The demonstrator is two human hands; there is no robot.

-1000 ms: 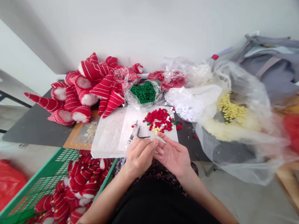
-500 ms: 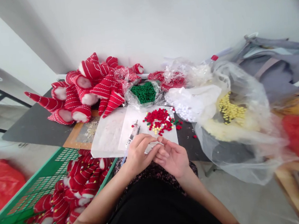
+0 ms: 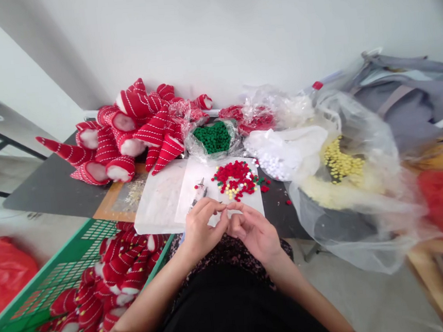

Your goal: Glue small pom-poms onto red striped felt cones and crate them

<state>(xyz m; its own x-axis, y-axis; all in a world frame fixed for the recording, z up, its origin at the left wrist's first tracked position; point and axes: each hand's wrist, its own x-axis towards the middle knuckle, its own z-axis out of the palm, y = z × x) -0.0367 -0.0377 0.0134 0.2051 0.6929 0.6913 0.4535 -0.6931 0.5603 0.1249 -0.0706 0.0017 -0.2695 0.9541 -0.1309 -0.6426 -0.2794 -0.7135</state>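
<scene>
In front of my body, my left hand [image 3: 207, 228] and my right hand [image 3: 257, 233] meet at the fingertips, above the near edge of the white board. Thumb and index finger of the left are pinched. The right fingers are curled, their tips against the left ones. Anything between them is too small or hidden to make out. Just beyond lies a pile of small red pompoms [image 3: 235, 171] mixed with some yellow, white and green ones. A pointed tool resembling a glue gun [image 3: 199, 192] rests on the white board [image 3: 158, 202], partly covered by my left hand.
Stuffed red striped cone hats [image 3: 115, 126] are heaped at the back left. More fill a green crate [image 3: 64, 257] below. Behind the board are bags of green pompoms [image 3: 213, 138], white pompoms [image 3: 277, 161] and, farther right, yellow pompoms [image 3: 343, 160]. A grey bag [image 3: 398, 104] lies at far right.
My fingertips have shifted slightly left and drawn into a tighter pinch. The right fingers, more spread before, are now more curled. Everything on the table stays put.
</scene>
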